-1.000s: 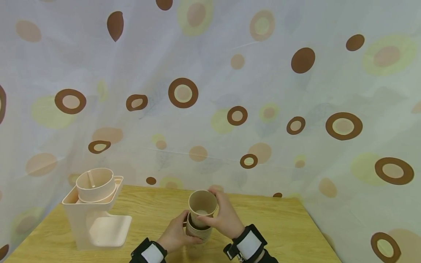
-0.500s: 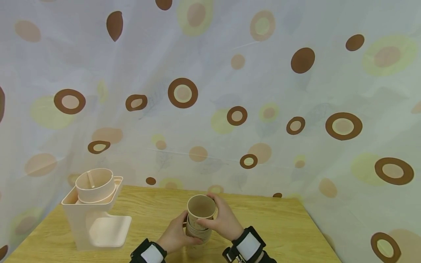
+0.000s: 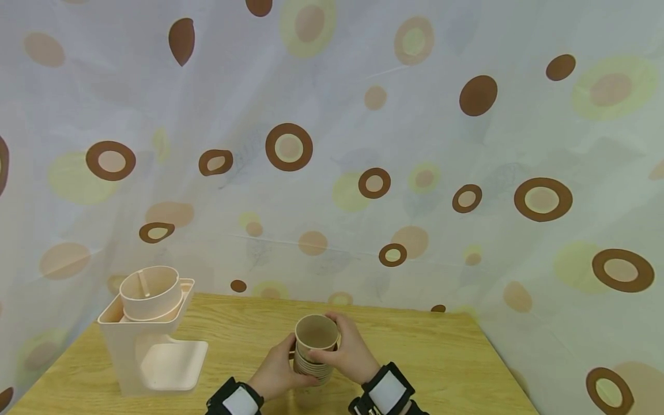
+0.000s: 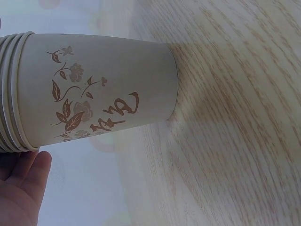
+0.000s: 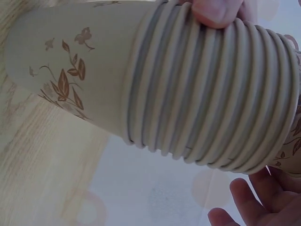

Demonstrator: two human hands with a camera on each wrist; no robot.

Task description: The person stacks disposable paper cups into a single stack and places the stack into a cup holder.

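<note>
In the head view a stack of paper cups (image 3: 313, 372) stands upright on the table, its rims packed close together. My left hand (image 3: 275, 367) grips it from the left, thumb across the front. My right hand (image 3: 349, 353) holds the top paper cup (image 3: 314, 331), thumb in front and fingers behind on the right. This cup sits partly inside the stack, mouth up. The left wrist view shows brown flowers and writing on the bottom cup (image 4: 103, 84), whose base meets the wood. Several rolled rims (image 5: 207, 89) fill the right wrist view.
At the left of the table stands a cream plastic holder (image 3: 121, 351) with a round cup-like part (image 3: 150, 297) on top and a flat shelf (image 3: 173, 363) at its side. A patterned curtain (image 3: 332, 230) hangs behind the wooden table (image 3: 441, 369).
My right hand has moved down with the top cup, which now sits deeper in the stack. The left hand keeps its grip in the same place.
</note>
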